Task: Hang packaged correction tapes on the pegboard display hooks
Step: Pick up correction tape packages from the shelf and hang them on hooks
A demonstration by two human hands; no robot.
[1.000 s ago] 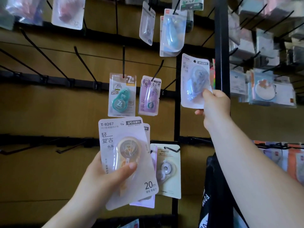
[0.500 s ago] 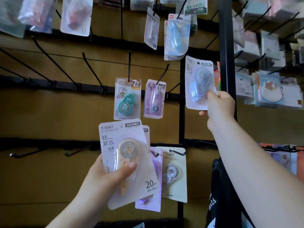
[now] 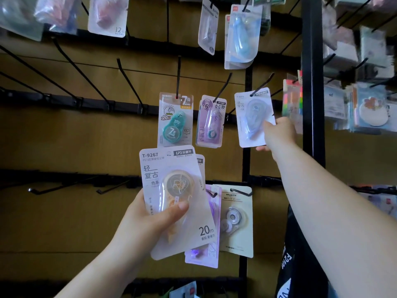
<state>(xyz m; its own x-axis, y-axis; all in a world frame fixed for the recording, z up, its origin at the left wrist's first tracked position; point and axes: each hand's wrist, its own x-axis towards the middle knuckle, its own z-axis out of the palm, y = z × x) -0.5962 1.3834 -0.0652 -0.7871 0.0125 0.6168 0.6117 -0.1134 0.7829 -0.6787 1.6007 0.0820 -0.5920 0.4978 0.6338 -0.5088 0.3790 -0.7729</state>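
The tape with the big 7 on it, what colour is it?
The tape is teal green; head view.

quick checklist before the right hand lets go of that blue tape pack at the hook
1. Hook tip at the hang hole: ok, the hook ends right at the hole at the top of the blue pack.
2. Hole fully threaded: cannot tell.
3. Pack pushed well back along the hook: not ok, it sits at the very tip.
4. Grip on it: ok, the right hand pinches its lower right edge.
5. Gap to the purple pack beside it: ok, they hang apart.
6. Remaining stock secure: ok, the left hand holds a stack, thumb across the orange pack.
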